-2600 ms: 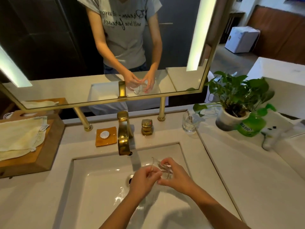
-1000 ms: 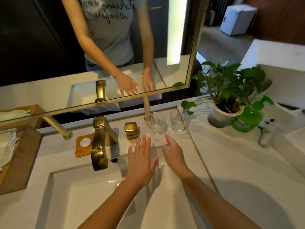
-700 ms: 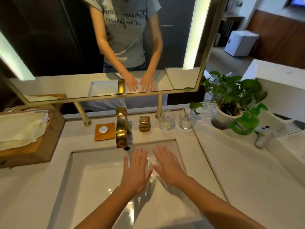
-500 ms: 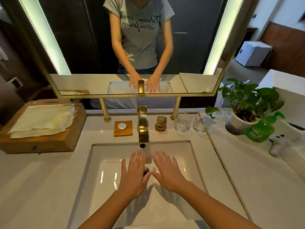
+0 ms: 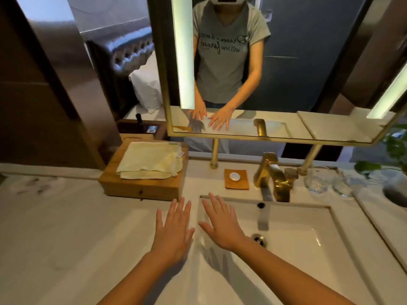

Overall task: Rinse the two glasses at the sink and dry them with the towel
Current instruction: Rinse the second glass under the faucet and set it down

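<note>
Both hands are empty, fingers spread flat: the left hand [image 5: 174,225] over the surface [image 5: 66,227], the right hand [image 5: 220,225] over the sink [image 5: 297,249] rim. They're aimed at the towel [image 5: 152,160], folded on the wooden box [image 5: 141,188] far left, likely for drying. The two glasses [image 5: 317,183] wait upright far right, beside the faucet [image 5: 273,177], out of the basin.

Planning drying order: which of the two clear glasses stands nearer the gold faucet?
The left clear drinking glass, closest to the gold faucet; the other clear glass stands farther right, by the plant pot.
</note>
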Demonstrator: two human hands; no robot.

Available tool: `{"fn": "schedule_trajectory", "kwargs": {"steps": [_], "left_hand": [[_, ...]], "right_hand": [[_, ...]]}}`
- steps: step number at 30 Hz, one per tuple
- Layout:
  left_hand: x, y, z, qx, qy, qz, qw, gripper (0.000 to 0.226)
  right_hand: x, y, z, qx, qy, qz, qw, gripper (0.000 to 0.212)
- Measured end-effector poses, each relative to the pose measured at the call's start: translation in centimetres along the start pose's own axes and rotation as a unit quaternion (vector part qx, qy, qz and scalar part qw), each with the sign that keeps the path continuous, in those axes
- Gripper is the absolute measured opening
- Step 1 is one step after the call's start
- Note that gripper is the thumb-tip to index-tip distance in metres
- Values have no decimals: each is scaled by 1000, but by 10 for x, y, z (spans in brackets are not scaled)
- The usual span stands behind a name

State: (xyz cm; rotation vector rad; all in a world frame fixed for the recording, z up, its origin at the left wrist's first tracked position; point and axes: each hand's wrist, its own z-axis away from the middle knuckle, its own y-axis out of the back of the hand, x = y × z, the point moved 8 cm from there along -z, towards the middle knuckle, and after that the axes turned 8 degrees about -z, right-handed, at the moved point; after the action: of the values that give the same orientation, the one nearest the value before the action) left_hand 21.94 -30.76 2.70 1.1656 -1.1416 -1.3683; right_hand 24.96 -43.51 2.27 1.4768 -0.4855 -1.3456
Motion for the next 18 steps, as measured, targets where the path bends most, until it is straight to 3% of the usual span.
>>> {"fn": "schedule_trajectory", "kwargs": {"steps": [6,10,18], "left_hand": [[-77,23,-19,0,8,-6,1000,73],[-114,49,-52,36,13,44,998,77],[-143,45,-138,-22,-48,47,997,110]], "right_hand": [[-52,13,-67,53,-18,-126,990,64],[-75,28,-105,112,-18,-265,957,61],[-71,35,-168,159,-113,-300,934,68]]}}
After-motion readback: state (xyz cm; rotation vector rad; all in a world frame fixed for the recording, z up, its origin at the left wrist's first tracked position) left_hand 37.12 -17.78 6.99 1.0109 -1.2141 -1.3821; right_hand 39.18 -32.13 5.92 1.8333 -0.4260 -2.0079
